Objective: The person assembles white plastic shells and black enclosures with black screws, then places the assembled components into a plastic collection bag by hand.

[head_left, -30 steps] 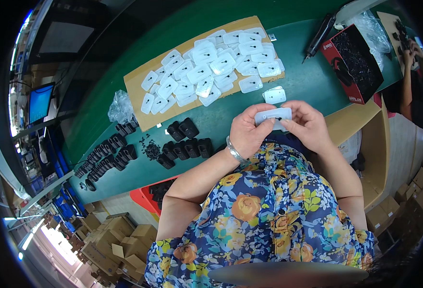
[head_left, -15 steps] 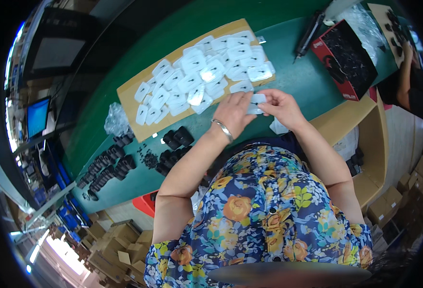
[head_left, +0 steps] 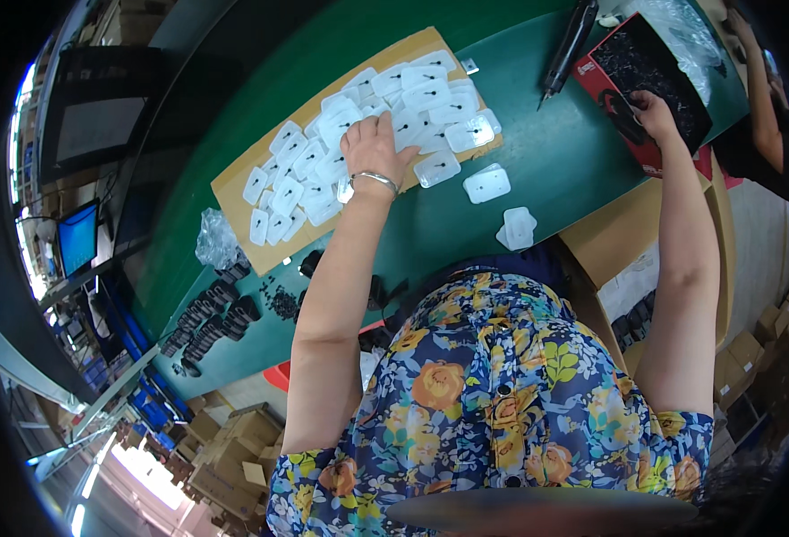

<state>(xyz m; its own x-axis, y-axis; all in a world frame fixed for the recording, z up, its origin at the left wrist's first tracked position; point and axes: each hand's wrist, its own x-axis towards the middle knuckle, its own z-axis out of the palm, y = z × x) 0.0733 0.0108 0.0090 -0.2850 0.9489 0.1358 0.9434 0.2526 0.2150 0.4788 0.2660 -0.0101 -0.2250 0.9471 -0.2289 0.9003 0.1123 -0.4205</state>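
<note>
The left grip (head_left: pixel 374 148), loosely open with its thumb well apart from the fingers, lies palm down on a heap of white pieces (head_left: pixel 286 197), rounded rectangles, many bearing a small dark mark. The right grip (head_left: pixel 650 115) has its fingers bent at the open top of a red box (head_left: pixel 588 79) filled with small dark bits (head_left: pixel 649 58); I cannot tell whether it holds any. The heap rests on a cardboard sheet (head_left: pixel 231 199) on the green counter (head_left: pixel 537 161). Two small stacks (head_left: pixel 487 184) of similar pieces sit nearer, between the hands. A black tool (head_left: pixel 571 49) lies far right, beside the box; black cases (head_left: pixel 206 324) stand in rows at left.
</note>
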